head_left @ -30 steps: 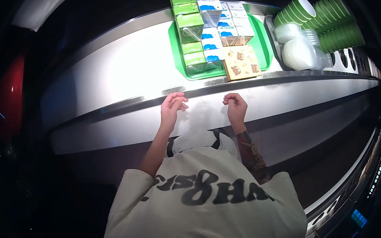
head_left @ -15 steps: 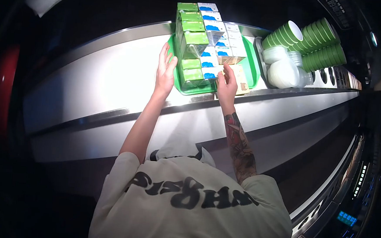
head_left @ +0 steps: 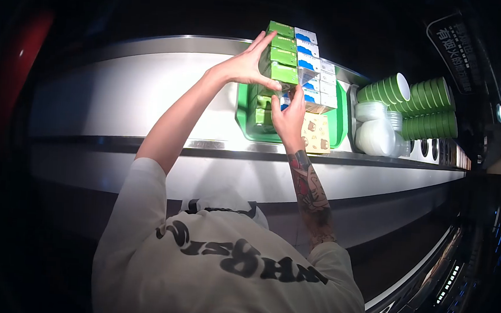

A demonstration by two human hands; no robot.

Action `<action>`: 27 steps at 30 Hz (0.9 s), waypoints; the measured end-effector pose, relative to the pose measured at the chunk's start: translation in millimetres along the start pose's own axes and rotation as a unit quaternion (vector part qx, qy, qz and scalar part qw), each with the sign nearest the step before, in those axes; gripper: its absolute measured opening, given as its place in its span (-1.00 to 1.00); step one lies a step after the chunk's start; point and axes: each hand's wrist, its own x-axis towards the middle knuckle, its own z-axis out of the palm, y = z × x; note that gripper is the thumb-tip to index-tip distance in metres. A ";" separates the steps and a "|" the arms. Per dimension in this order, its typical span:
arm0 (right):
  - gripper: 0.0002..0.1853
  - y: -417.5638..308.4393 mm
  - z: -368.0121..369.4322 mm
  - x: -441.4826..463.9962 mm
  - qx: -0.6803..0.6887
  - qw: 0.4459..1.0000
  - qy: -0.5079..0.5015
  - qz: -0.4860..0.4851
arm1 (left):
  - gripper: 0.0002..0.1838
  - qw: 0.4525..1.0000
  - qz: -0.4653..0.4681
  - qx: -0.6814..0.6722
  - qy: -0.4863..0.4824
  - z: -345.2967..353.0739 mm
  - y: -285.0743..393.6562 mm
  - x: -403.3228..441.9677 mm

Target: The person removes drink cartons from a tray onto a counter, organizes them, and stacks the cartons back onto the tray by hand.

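Note:
Green boxes [head_left: 283, 56] and white-and-blue boxes [head_left: 308, 49] stand stacked in clear wrap on a green tray [head_left: 340, 122]. My left hand [head_left: 249, 64] lies against the left side of the upper green boxes, fingers spread along them and the thumb at the near lower edge. My right hand [head_left: 289, 114] is at the near side of the stack, just below the upper boxes, with its thumb and fingers apart near the clear wrap. Right of that hand, a box with a bear pattern [head_left: 316, 133] lies at the tray's near edge.
Right of the tray, stacked green cups [head_left: 392, 89] lie on their sides beside clear plastic bowls [head_left: 376, 136]. The counter's metal rim [head_left: 216, 146] runs along the near side. A dark sign with white characters [head_left: 453, 45] is at the upper right.
Both hands have moved up and forward from the counter's front edge to the box stack. The left hand now touches the green boxes. The camera view has also shifted.

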 end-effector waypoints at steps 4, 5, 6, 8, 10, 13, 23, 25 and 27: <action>-0.31 -10.6 8.7 -22.9 -0.023 0.997 0.016 0.068 | -0.12 0.988 -0.066 0.037 0.133 -31.1 7.9 47.8; -0.30 -13.3 10.9 -27.4 -0.024 0.994 0.004 0.103 | -0.19 0.985 -0.067 0.024 0.159 -36.2 6.7 62.2; -0.28 -11.3 15.3 -31.3 -0.028 0.995 0.017 0.096 | -0.23 0.982 -0.083 -0.021 0.168 -33.2 2.5 73.4; -0.27 -11.4 21.5 -27.8 0.041 0.992 0.039 0.109 | -0.31 0.977 -0.140 -0.035 0.154 -28.9 -7.9 89.2; -0.24 -12.5 20.3 -25.5 0.068 0.991 0.039 0.111 | -0.36 0.978 -0.175 -0.011 0.114 -22.1 -18.7 101.7; -0.15 -15.1 31.7 -11.6 0.040 0.992 0.064 0.103 | -0.40 0.979 -0.162 -0.084 0.085 2.3 -39.4 109.1; -0.23 -25.2 38.5 -2.4 0.003 0.993 0.039 0.108 | -0.62 0.944 -0.072 -0.266 0.183 14.2 -40.1 89.1; -0.23 -39.6 43.4 -7.7 -0.003 0.997 0.032 0.074 | -0.63 0.899 -0.044 -0.382 0.210 7.6 -50.8 74.0; -0.19 -54.0 54.5 -13.2 0.015 0.999 0.024 0.043 | -0.61 0.850 -0.044 -0.475 0.224 -10.1 -57.1 52.8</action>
